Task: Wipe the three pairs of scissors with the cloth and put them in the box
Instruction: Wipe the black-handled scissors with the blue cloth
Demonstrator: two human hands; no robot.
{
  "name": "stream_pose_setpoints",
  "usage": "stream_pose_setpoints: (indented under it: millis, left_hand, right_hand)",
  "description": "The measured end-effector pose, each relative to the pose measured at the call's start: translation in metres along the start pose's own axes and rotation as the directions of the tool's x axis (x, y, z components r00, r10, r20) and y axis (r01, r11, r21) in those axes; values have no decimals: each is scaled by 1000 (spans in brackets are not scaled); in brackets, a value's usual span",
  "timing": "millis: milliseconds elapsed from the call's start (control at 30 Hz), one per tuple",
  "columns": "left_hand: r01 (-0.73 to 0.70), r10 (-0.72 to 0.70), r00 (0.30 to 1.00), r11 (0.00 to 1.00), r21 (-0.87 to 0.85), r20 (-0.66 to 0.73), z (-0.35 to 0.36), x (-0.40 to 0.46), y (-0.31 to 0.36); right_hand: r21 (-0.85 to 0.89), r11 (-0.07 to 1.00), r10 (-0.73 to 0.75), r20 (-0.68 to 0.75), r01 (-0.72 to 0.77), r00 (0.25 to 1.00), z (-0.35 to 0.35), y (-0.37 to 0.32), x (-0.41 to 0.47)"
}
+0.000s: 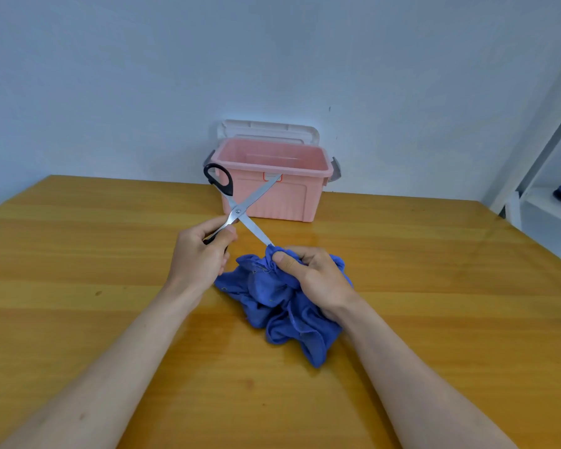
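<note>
A pair of black-handled scissors (240, 205) is spread wide open above the table. My left hand (201, 254) grips its lower handle, while the other handle loop sticks up at the left. One blade points up toward the box; the other slants down into a crumpled blue cloth (282, 303). My right hand (311, 277) pinches the cloth around that lower blade's tip. The pink box (308, 189) stands open at the back of the table, its white lid leaning against the wall. No other scissors are in view.
The wooden table (94, 254) runs to a pale wall behind the box. A white frame with a shelf (544, 202) and a dark blue object stands past the table's right edge.
</note>
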State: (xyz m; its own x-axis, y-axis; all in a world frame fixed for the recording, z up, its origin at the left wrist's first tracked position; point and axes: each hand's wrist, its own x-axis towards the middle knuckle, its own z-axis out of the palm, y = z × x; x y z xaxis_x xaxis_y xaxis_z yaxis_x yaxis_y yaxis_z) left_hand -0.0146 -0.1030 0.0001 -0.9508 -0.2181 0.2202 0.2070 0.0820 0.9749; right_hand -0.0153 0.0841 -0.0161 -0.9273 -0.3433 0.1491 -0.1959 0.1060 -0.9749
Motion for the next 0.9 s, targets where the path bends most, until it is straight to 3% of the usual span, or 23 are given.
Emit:
stream_pose_setpoints:
  millis: [100,167,367,467,533,600,700,800,900]
  left_hand:
    - [33,-40,992,998,-53,-124,-7,8,-2]
    - [36,-44,989,998,-60,-143,-14,13,-3]
    - [-18,20,993,1000,-18,113,-10,4,-4]
    - [-58,51,967,998,19,249,-7,1,-4]
    - [-88,75,937,996,23,343,-8,-3,-3]
    - [-107,83,913,994,38,399,-7,-7,2]
    - [-128,97,906,991,48,412,-2,-11,6]
    - [-132,106,926,990,48,364,4,-13,8]
    - [-113,93,958,992,60,273,7,-12,5]
  right_hand:
    - [51,998,39,-6,-38,999,-7,-2,0]
    - [80,996,45,-112,-36,993,-10,0,2]
    - [174,983,35,-489,58,872,-7,-5,8]
    - [294,943,39,-568,158,822,-14,-8,7]
    - [410,897,126,-592,163,796,-19,-11,6]
    - [497,859,201,-551,124,810,-22,-12,6]
    - [609,793,254,-359,20,898,-21,-12,7]
    - [729,681,282,-171,-71,944,-14,-16,6]
    - [824,557,283,-72,-103,956,-9,-16,6]
